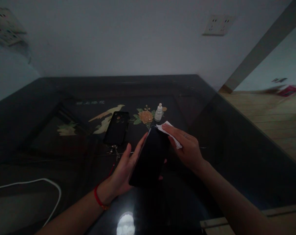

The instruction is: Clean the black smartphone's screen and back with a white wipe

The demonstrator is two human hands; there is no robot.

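Note:
A dark smartphone (149,160) is tilted up over the table in my left hand (125,173), its thumb along the left edge and fingertips showing past the right edge. My right hand (185,145) pinches a folded white tissue (170,130) against the phone's top right corner. Behind the phone stands a small clear dropper bottle (158,113) with a white cap. To the left lies a black phone case (117,127) with camera cutouts and a metal charm (115,150) hanging from its lower end.
The glossy black table (65,169) bears a flower and bird pattern. A white cable (50,181) curves across its left side. A pale wall with a socket plate (217,25) rises behind, and wooden flooring (270,114) lies to the right.

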